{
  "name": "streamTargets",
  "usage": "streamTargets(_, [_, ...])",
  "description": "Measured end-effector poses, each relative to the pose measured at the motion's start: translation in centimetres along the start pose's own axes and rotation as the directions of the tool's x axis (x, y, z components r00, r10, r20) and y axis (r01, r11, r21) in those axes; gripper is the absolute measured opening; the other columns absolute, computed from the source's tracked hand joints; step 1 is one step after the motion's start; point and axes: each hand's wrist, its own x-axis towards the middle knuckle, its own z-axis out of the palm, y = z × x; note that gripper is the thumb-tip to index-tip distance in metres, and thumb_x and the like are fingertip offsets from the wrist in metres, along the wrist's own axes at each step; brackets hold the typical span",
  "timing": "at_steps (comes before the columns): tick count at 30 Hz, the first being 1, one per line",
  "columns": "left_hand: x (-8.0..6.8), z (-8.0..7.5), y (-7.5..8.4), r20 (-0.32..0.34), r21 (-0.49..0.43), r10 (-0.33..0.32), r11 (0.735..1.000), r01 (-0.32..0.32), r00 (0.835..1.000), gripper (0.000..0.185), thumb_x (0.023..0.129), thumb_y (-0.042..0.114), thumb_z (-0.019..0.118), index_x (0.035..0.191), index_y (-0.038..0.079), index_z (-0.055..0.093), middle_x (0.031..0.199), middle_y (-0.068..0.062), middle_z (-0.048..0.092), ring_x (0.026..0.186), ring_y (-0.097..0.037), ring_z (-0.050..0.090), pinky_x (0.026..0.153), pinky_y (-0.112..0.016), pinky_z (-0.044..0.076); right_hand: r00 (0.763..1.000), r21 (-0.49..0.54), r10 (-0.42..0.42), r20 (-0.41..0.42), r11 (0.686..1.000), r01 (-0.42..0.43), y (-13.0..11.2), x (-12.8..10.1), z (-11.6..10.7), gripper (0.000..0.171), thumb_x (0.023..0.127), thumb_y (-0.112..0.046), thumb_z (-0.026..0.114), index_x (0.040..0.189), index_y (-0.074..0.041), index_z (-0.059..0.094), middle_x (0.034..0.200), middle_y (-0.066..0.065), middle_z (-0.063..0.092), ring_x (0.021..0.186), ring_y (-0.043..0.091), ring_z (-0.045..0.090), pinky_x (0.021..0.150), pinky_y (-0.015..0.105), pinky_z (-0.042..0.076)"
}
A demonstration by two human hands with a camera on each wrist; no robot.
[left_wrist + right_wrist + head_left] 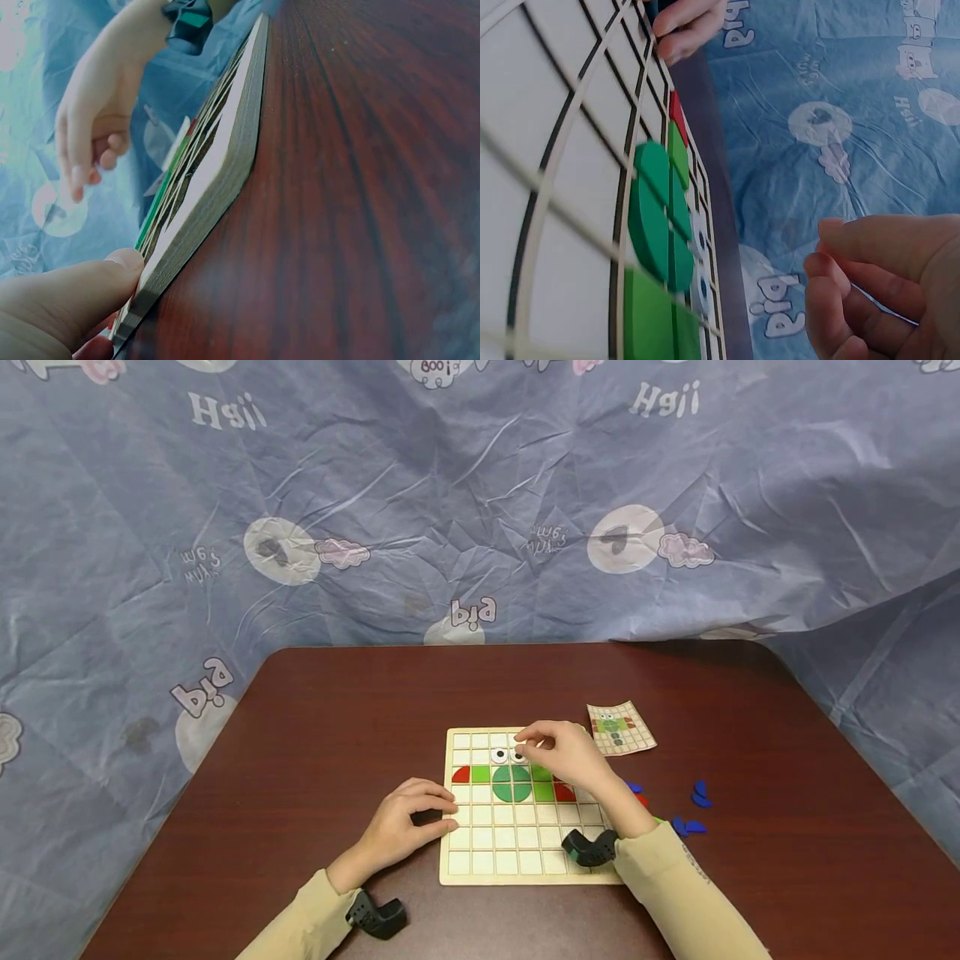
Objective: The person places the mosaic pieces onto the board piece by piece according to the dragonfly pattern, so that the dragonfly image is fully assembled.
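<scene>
Rested the left hand point(411, 817) at the left edge of the grid board point(483, 839), with thumb and fingers relaxed and a little apart, touching the rim without clenching it. Held the right hand point(566, 756) above the upper middle part of the board, close over the eye tiles point(499, 756), with loosely bent fingers and the thumb near to the forefinger; showed no piece in this grip in any view.

Had on the board, flat on the bench point(352, 710), the two eye tiles side by side, directly above a disc of four green quarter tiles point(503, 792). Had also light green squares point(543, 792) and red quarter tiles point(462, 774) at both sides, but with bare cells under the left red and green pair. Showed blue pieces point(696, 827) to the right of the board, and the pattern card point(622, 728) near its upper right part.

Judged best, for this step, to press each eye tile flat inside its own cell with one fingertip, without pushing its neighbour. Seemed useful also to steady the board with the left hand, to compare with the card cell by cell, and to lift the right sleeve point(678, 877) clear of the tiles.
</scene>
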Motion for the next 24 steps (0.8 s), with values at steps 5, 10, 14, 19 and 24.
streamTargets(5, [0.1, -0.2, 0.2, -0.007, 0.027, -0.027, 0.999, 0.028, 1.000, 0.023, 0.077, 0.028, 0.079, 0.096, 0.016, 0.073, 0.102, 0.009, 0.064, 0.100, -0.009, 0.056, 0.085, -0.028, 0.049, 0.999, -0.018, 0.006, -0.034, 1.000, -0.006, 1.3, -1.5, -1.8, 0.021, 0.087, -0.024, 0.068, 0.102, -0.010, 0.072, 0.086, -0.004, 0.065, 0.071, 0.013, 0.058, 0.059, 0.031, 0.047])
streamTargets(10, [0.1, -0.3, 0.3, -0.023, 0.066, -0.021, 0.998, 0.023, 1.000, 0.024, 0.075, 0.030, 0.080, 0.094, 0.016, 0.073, 0.100, 0.009, 0.064, 0.097, -0.008, 0.056, 0.084, -0.027, 0.049, 0.998, -0.045, 0.038, -0.057, 0.998, -0.041, 3.1, -3.0, -3.3, 0.021, 0.087, -0.025, 0.069, 0.101, -0.011, 0.072, 0.085, -0.005, 0.064, 0.071, 0.012, 0.057, 0.060, 0.030, 0.047])
streamTargets(14, [0.1, -0.3, 0.2, -0.041, 0.107, -0.036, 0.993, 0.040, 0.999, 0.028, 0.073, 0.035, 0.081, 0.093, 0.016, 0.073, 0.099, 0.010, 0.064, 0.097, -0.008, 0.056, 0.083, -0.028, 0.048, 0.996, -0.069, 0.044, -0.072, 0.996, -0.049, 4.6, -4.2, -4.3, 0.020, 0.087, -0.025, 0.069, 0.101, -0.010, 0.072, 0.084, -0.004, 0.064, 0.071, 0.012, 0.057, 0.059, 0.028, 0.048])
streamTargets(19, [0.1, -0.3, 0.0, -0.032, 0.119, -0.077, 0.990, 0.080, 0.997, 0.032, 0.073, 0.038, 0.080, 0.095, 0.016, 0.073, 0.102, 0.010, 0.062, 0.098, -0.007, 0.055, 0.085, -0.028, 0.048, 0.995, -0.076, 0.060, -0.081, 0.995, -0.066, 5.9, -5.6, -5.4, 0.021, 0.088, -0.026, 0.069, 0.101, -0.010, 0.071, 0.084, -0.003, 0.064, 0.071, 0.012, 0.057, 0.058, 0.026, 0.049])
streamTargets(24, [0.1, -0.2, 0.0, -0.026, 0.123, -0.088, 0.988, 0.090, 0.996, 0.032, 0.074, 0.039, 0.080, 0.096, 0.017, 0.073, 0.103, 0.011, 0.062, 0.098, -0.008, 0.055, 0.085, -0.030, 0.048, 0.996, -0.054, 0.065, -0.053, 0.996, -0.068, 7.3, -6.9, -6.5, 0.022, 0.085, -0.026, 0.071, 0.099, -0.009, 0.071, 0.081, -0.003, 0.063, 0.067, 0.011, 0.056, 0.056, 0.025, 0.048])
